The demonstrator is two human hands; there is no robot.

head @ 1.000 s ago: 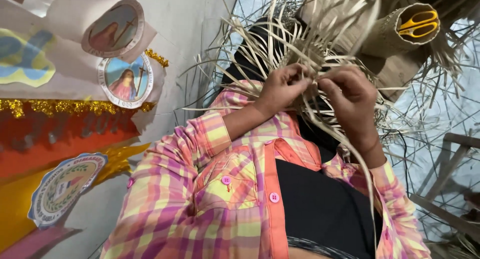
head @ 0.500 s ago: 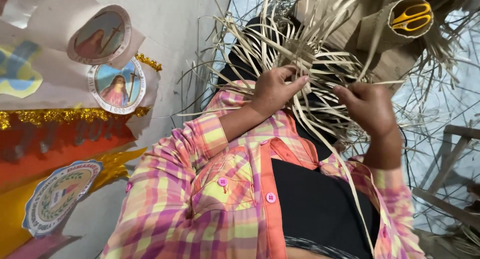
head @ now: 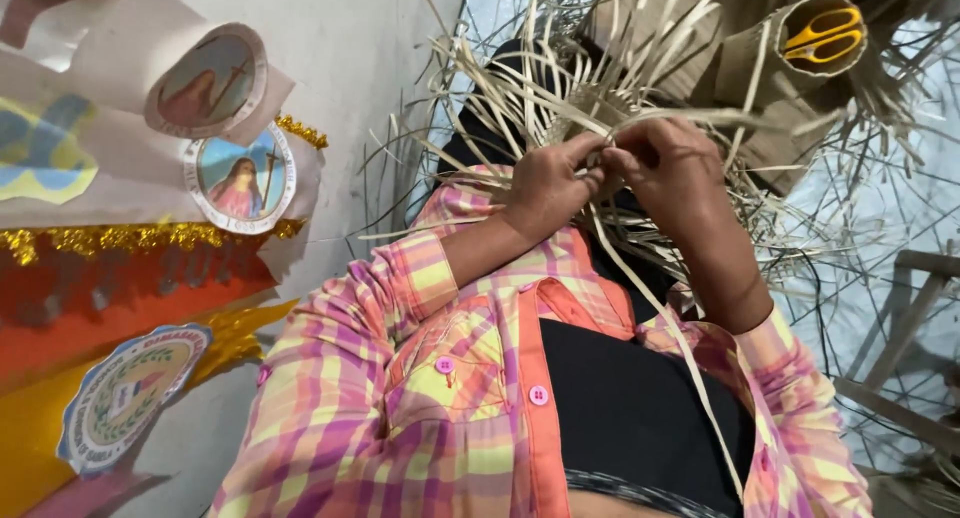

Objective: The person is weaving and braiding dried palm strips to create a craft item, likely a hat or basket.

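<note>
1. At about 9 o'clock, on the wall (head: 380,38), hang round paper pictures (head: 238,178) with gold trim (head: 120,240). They play no part in the work.

2. At 6 o'clock is the person's pink and yellow checked shirt (head: 400,398), open over a black top (head: 640,418).

3. Just above the middle, the left hand (head: 548,186) has its fingers curled in tight. It pinches some thin dry straw strips (head: 560,98) between thumb and fingertips.

4. Right beside it, toward 1 o'clock, is the right hand (head: 672,168). Half a second ago this hand was out to the side, apart from the left one. Now it has come back in, and the two hands touch at the fingertips. Its fingers are bent in too and seem to nip the same strips, but I cannot see the tips well.

5. The straw strips fan out from the hands toward 12 o'clock. One long strip (head: 680,348) hangs down from the pinch toward 5 o'clock, across the black top. With both hands now on one spot, it looks like a strip is being tucked or pulled tight there.

6. At 1 o'clock, a brown cardboard tube (head: 770,68) sticks out of the straw, and yellow scissors (head: 824,34) sit in its open end. No hand touches them.
</note>
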